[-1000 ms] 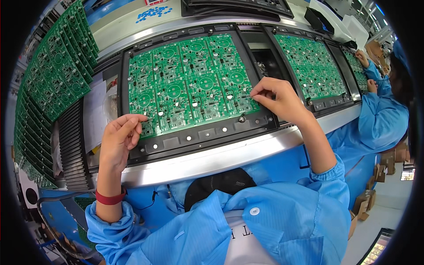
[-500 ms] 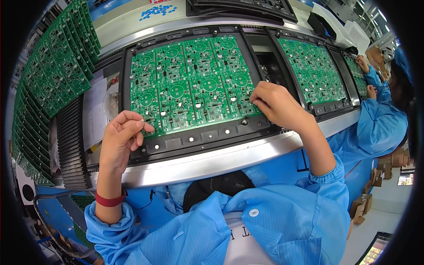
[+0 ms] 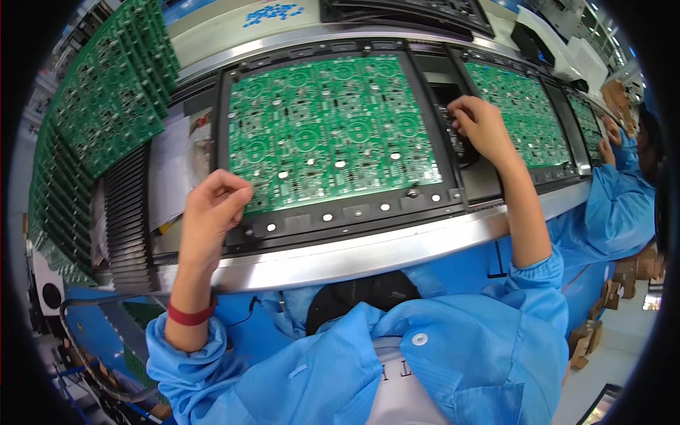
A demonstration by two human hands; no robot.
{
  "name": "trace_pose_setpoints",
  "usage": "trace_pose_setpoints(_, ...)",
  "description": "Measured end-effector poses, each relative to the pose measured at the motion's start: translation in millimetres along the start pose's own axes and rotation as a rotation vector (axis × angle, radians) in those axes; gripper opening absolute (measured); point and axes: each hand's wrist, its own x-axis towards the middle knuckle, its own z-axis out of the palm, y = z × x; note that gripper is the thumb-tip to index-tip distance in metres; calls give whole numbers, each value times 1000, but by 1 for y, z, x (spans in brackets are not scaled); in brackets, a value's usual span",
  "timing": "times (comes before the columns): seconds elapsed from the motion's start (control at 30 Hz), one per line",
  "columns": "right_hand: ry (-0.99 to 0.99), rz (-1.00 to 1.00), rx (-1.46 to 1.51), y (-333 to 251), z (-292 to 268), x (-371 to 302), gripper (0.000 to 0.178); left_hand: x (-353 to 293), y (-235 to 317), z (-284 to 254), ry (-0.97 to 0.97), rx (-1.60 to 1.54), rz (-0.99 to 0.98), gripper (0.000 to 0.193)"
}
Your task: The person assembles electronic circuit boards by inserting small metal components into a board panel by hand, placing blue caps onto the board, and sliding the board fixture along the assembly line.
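Note:
A green circuit board panel (image 3: 326, 134) full of small parts lies in a black carrier frame (image 3: 333, 221) in front of me. At the panel's lower left corner is my left hand (image 3: 214, 212), thumb and forefinger pinched together; anything between them is hidden. My right hand (image 3: 484, 127) hangs over a dark bin of small parts (image 3: 459, 145) in the gap right of the carrier. Its fingers are curled together, and what they may hold is too small to make out. A second green panel (image 3: 520, 113) sits in its own carrier beyond that hand.
Green boards (image 3: 99, 106) stand in a black slotted rack (image 3: 127, 212) at the left. Small blue pieces (image 3: 273, 14) lie on the far ledge. A metal rail (image 3: 354, 249) runs along the near edge. To the right, a co-worker in a blue sleeve (image 3: 616, 198) handles another panel.
My right hand has left the panel's right edge and moved right, over the parts bin. My left hand stays by the lower left corner, its fingers drawn closer together. The whole view has shifted slightly.

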Motion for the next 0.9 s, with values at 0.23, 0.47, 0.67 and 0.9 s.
trace_pose_setpoints(0.23, -317, 162, -212, 53, 36, 14, 23, 5, -3, 6, -24, 204, 41, 6)
trace_pose_setpoints(0.47, -287, 238, -230, 40, 38, 16, 24, 8, -13, 7, 16, 303, 115, 5)
trace_pose_setpoints(0.67, -223, 157, -378, 43, 36, 18, 23, 10, -15, 12, 30, 524, 168, 5)
trace_pose_setpoints(0.9, -167, 106, -469, 43, 34, 16, 19, 8, -11, 20, 24, 693, 225, 3)
